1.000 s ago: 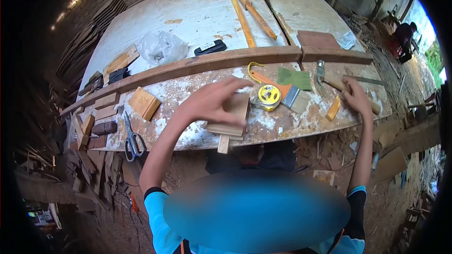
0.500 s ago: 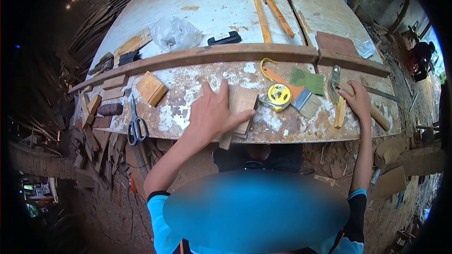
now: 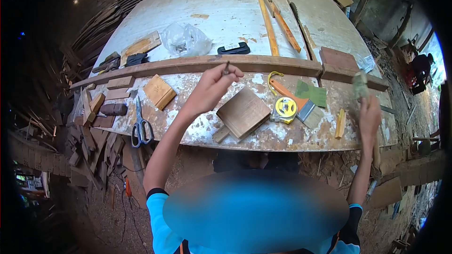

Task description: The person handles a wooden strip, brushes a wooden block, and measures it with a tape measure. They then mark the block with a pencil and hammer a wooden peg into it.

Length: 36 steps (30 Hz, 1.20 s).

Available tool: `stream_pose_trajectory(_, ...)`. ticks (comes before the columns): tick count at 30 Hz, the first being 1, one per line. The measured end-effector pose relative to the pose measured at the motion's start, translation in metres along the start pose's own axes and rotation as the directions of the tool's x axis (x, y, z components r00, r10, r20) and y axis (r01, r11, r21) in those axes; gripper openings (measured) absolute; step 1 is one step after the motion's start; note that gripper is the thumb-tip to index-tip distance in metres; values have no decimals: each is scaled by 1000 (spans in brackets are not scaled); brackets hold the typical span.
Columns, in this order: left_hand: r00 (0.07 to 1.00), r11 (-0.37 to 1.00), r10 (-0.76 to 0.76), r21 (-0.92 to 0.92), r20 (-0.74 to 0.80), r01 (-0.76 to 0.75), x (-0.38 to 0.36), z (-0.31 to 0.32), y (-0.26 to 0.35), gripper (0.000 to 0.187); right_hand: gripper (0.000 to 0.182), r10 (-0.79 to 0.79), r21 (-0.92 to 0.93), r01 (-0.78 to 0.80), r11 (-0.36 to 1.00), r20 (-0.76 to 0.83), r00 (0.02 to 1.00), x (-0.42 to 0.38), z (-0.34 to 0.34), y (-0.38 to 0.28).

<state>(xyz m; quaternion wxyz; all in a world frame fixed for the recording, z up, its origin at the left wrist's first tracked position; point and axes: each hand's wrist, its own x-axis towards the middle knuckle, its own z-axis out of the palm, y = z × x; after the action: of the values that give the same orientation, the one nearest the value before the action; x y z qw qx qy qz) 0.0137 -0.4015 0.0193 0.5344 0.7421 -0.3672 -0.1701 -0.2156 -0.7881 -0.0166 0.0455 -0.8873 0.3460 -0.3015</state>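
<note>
My left hand (image 3: 213,87) is raised over the bench, its fingers pinched on a small dark piece (image 3: 226,67) too small to name. Just below and right of it lies a brown wooden block (image 3: 245,111), with a narrow wooden strip (image 3: 221,134) sticking out at its lower left. On the right, my right hand (image 3: 369,120) grips a hammer upright; the blurred hammer head (image 3: 360,86) shows above the fist. Between the hands lie a yellow tape measure (image 3: 285,108), a paintbrush (image 3: 307,109), green sandpaper (image 3: 311,93) and a small yellow wood piece (image 3: 340,123).
A long wooden beam (image 3: 188,65) crosses the bench (image 3: 188,134). Scissors (image 3: 141,127), a light wooden block (image 3: 159,92) and small offcuts (image 3: 120,82) lie at left. Behind the beam are a plastic bag (image 3: 186,39), a black case (image 3: 233,48) and long orange-brown sticks (image 3: 268,23).
My left hand has left the wooden block and risen, now pinching a small dark piece. The block has turned. My right hand has lifted the hammer off the bench.
</note>
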Motion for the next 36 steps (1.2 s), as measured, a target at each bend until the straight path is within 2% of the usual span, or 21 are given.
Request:
stream_pose_trajectory(1, 999, 972, 45, -233, 26, -38, 3, 2, 1, 23, 37, -19, 36, 22, 999, -72, 997, 0, -6, 4)
stream_pose_trajectory(3, 985, 839, 30, -541, 167, 66, 7, 14, 12, 24, 36, -50, 105, 74, 992, -214, 975, 2, -18, 13)
stream_pose_trajectory(4, 970, 734, 39, -666, 239, 135, 10, 23, 15, 24, 43, -20, 386, 93, 918, -188, 982, -2, -39, -18)
stream_pose_trajectory(5, 949, 715, 104, -685, 298, 136, 16, 30, 11, 30, 46, 75, 559, -29, 829, -60, 995, -8, -51, -31)
stream_pose_trajectory(6, 944, 696, 70, -693, 322, 185, 21, 36, 7, 30, 49, 146, 695, -159, 701, 78, 986, -13, -62, -40)
stream_pose_trajectory(8, 929, 653, 15, -707, 371, 272, 31, 45, -2, 30, 47, 157, 775, -339, 534, 303, 940, -29, -78, -62)
stream_pose_trajectory(9, 906, 482, 61, -807, 418, 340, 32, 48, -4, 38, 46, 132, 796, -411, 445, 395, 909, -35, -82, -69)
stream_pose_trajectory(11, 931, 612, 12, -739, 364, 281, 28, 51, -5, 45, 41, 27, 808, -507, 299, 524, 851, -44, -82, -74)
stream_pose_trajectory(12, 942, 676, -10, -692, 335, 254, 27, 49, -4, 50, 38, 12, 788, -547, 282, 567, 824, -49, -77, -74)
stream_pose_trajectory(13, 916, 740, 61, -634, 397, 225, 27, 41, -12, 54, 35, -5, 768, -584, 264, 606, 795, -54, -71, -74)
stream_pose_trajectory(14, 923, 764, 70, -615, 379, 195, 27, 37, -13, 53, 32, -25, 744, -621, 247, 645, 764, -57, -65, -76)
stream_pose_trajectory(17, 937, 807, 52, -566, 347, 165, 15, 29, -14, 49, 23, -21, 687, -672, 275, 704, 710, -65, -45, -82)
stream_pose_trajectory(20, 980, 914, 93, -406, 173, -15, 11, 31, -11, 49, 19, -77, 641, -682, 353, 746, 661, -71, -28, -83)
stream_pose_trajectory(21, 980, 897, 151, -435, 126, -83, 11, 32, -12, 46, 18, -79, 622, -706, 338, 767, 637, -72, -23, -83)
stream_pose_trajectory(24, 995, 961, 76, -273, 72, -53, 1, 31, -5, 38, 17, -145, 610, -701, 368, 783, 605, -77, -2, -86)
stream_pose_trajectory(25, 964, 963, 265, -53, 17, -264, 5, 32, -12, 34, 16, -146, 606, -696, 385, 785, 602, -80, 6, -87)
stream_pose_trajectory(26, 943, 934, 323, 133, 76, -331, 4, 28, -11, 36, 16, -149, 619, -679, 396, 773, 617, -81, 11, -86)
stream_pose_trajectory(28, 889, 757, 401, 466, 220, -457, -2, 19, -9, 40, 16, -151, 646, -639, 418, 743, 652, -81, 18, -83)
stream_pose_trajectory(32, 850, 563, 487, 671, 203, -483, -10, 21, -16, 35, 16, -141, 645, -641, 417, 742, 655, -80, 21, -79)
stream_pose_trajectory(33, 830, 516, 545, 732, 119, -444, -9, 28, -20, 29, 17, -143, 637, -661, 396, 754, 641, -80, 23, -78)
stream_pose_trajectory(36, 847, 484, 458, 723, 270, -492, -9, 27, -21, 24, 12, -126, 631, -680, 372, 761, 637, -79, 26, -77)
